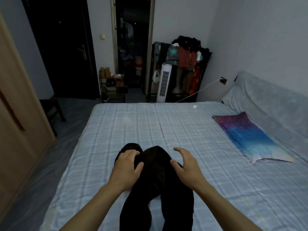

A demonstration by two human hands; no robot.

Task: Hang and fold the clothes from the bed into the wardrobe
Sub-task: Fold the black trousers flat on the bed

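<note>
A black garment [155, 184], likely trousers, lies lengthwise on the pale blue checked bed [166, 124], its two legs running toward the near edge. My left hand [127, 165] rests on the garment's far left part with fingers curled into the cloth. My right hand [185, 164] hovers at the garment's right edge, fingers spread and bent, thumb touching the fabric. The light wooden wardrobe [18, 117] stands at the far left, doors closed.
A purple and blue pillow [250, 137] lies on the bed's right side beside a covered headboard [273, 100]. Beyond the bed stand a white tower fan [164, 84], a loaded clothes rack [186, 64], a shoe shelf [113, 85] and a dark stool [51, 109].
</note>
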